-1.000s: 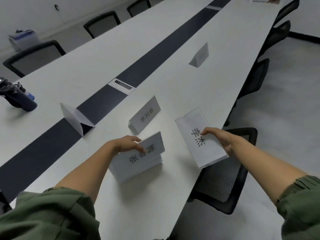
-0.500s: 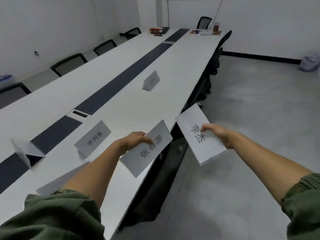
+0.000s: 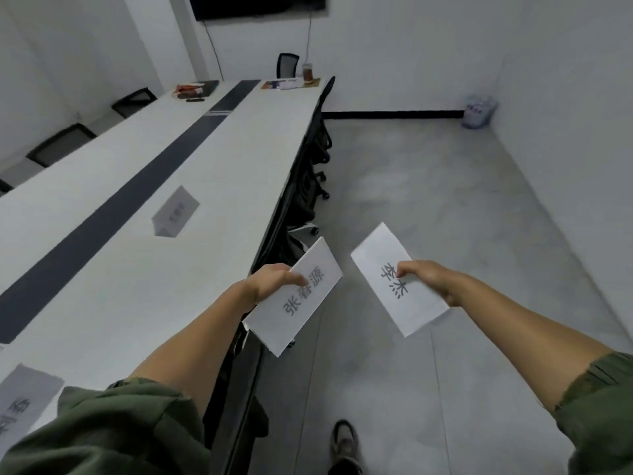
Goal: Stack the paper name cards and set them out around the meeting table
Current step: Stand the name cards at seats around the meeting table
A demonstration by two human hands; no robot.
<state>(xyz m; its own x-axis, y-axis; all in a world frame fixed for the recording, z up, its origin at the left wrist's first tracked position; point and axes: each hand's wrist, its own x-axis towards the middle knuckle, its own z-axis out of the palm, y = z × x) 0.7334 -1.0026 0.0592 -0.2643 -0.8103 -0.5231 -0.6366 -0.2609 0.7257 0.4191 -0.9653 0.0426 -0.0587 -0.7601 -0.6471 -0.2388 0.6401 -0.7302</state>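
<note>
There are four white name cards to see. The left hand (image 3: 274, 282) holds one card (image 3: 310, 305) with its fingers curled under the paper and the thumb on top. This card reads 张春源 in grey letters. It hangs in the air just past the near edge of the desk (image 3: 144, 289), partly over the floor.

The right hand (image 3: 430, 280) pinches a second card (image 3: 400, 305) the same way, thumb on top and fingers below. This one reads 李杰. It is up in the air over the grey floor, off to the side of the desk. The two held cards are near each other but do not touch.

A third card (image 3: 175, 214) stands folded like a little tent on the desk, between the dark strip (image 3: 113, 214) down the middle and the near edge. It has writing on it, but it is too blurry to read. A fourth card (image 3: 24, 395) lies at the bottom left corner, and its writing is cut off and blurry too.

Two black chairs (image 3: 135, 99) show plainly along the far side of the desk, and one more chair (image 3: 287, 63) stands at the far end. Other chairs are pushed in along the near side. One shoe (image 3: 344, 443) shows on the floor below.
</note>
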